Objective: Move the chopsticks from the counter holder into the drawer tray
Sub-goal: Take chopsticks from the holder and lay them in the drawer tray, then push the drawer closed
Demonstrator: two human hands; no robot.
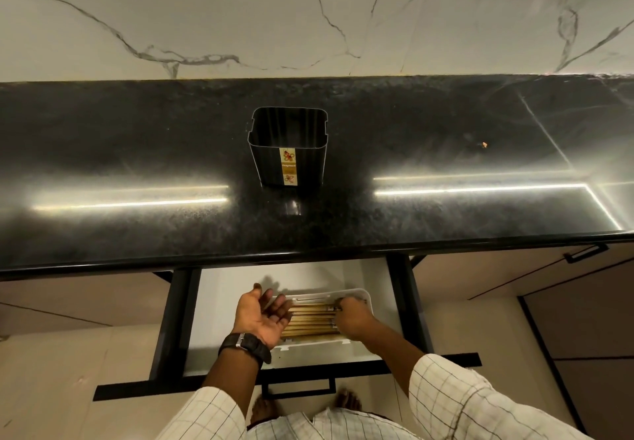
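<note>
Of the chopsticks (310,319), we lose the left ends under the left hand (262,316) and the right ends under the right hand (353,318). Whether its curled fingers (343,302) pinch any, we cannot tell. Holder (291,172) interior too dark; label (288,165) print too small. Desk (137,151) cut off at both sides. Drawer (219,302) back hidden under the desk's front edge.

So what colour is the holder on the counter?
The holder is black with a gold label, head view.
</note>
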